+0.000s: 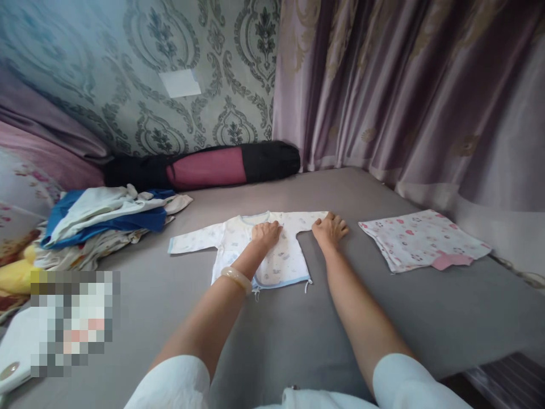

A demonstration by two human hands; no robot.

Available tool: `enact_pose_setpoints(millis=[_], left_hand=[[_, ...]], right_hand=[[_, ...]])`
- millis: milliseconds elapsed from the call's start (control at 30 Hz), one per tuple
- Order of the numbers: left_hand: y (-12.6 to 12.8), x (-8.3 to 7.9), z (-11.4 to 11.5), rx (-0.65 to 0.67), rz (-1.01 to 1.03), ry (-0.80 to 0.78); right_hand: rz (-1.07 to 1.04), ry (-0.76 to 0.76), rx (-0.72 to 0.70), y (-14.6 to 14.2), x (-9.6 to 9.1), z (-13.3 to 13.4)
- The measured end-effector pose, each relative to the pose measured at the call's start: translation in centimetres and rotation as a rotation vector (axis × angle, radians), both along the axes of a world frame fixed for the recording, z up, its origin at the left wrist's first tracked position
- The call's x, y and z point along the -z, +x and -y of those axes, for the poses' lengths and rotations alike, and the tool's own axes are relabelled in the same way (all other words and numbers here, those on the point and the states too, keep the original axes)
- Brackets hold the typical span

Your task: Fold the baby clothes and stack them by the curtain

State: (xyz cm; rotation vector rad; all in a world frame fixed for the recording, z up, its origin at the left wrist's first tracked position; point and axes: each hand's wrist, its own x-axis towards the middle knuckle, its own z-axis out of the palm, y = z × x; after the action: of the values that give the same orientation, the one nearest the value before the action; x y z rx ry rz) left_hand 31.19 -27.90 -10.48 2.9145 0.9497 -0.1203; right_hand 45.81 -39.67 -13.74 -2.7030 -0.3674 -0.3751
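A small white baby shirt (285, 261) with pale prints and light-blue trim lies spread on the grey bed sheet (289, 341). My left hand (267, 234), below a pale bangle (237, 280), is closed on the shirt's upper front, fingers bent against the cloth. At the end of the right-hand sleeve, my right hand (331, 228) grips the cuff, which it mostly hides. The other sleeve (196, 240) stretches out to the left, untouched. Thin ties hang from the bottom hem.
A folded white cloth with pink prints (426, 238) lies to the right. Piled clothes (106, 218) are at the left, near a white object (25, 341), partly blurred out. Along the wall rests a long black and maroon bag (208, 167). Curtains (383, 102) hang at the right.
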Motion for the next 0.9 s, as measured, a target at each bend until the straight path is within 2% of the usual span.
enact_pose_setpoints(millis=[133,233,333,500,600,667,833,900], left_hand=[[0.3,0.4,0.0,0.006,0.052,0.028],[0.8,0.4,0.2,0.054,0.086,0.059],[1.3,0.6,0.3,0.108,0.101,0.022],[1.4,2.2,-0.4,0.177,0.176,-0.006],[1.3,3.1,-0.7,0.172,0.168,-0.018],[1.4,3.3,-0.6,0.155,0.156,-0.031],[1.7,3.3,-0.4,0.141,0.155,-0.046],[1.9,3.2,-0.5,0.142,0.164,-0.047]], right_hand=[[-0.032,0.016,0.023,0.2,-0.2,0.1],[-0.027,0.028,0.03,0.3,-0.2,0.1],[-0.032,0.046,0.019,0.3,-0.2,0.1],[-0.104,0.093,0.007,0.3,-0.7,-0.1],[-0.164,0.132,-0.002,0.5,-1.2,-0.1],[-0.205,0.195,-0.016,0.8,-1.5,-0.2],[-0.282,0.5,-0.038,2.2,-1.8,-0.5],[-0.311,0.542,-0.033,2.5,-1.8,-0.7]])
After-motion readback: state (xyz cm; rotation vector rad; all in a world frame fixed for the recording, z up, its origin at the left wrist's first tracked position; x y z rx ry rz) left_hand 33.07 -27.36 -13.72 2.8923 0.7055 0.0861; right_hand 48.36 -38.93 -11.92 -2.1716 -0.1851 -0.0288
